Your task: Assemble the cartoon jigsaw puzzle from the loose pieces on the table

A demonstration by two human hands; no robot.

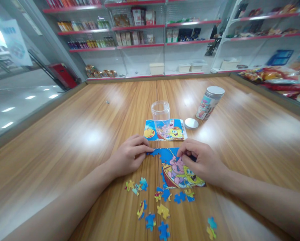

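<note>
A partly assembled cartoon jigsaw puzzle (176,170) lies on the wooden table (89,134) in front of me. My left hand (130,155) rests at its upper left corner, fingers curled and pinching the blue edge. My right hand (202,164) lies over the puzzle's upper right part, fingers pinched together on a piece. Several loose puzzle pieces (150,204) are scattered nearer to me. Beyond the puzzle lies a printed reference picture (173,132).
An open clear plastic jar (160,113) stands on the reference picture, its white lid (191,123) beside it. A second, closed jar (209,102) stands farther right. Store shelves with goods (140,36) line the back wall; snack bags (278,78) sit at right.
</note>
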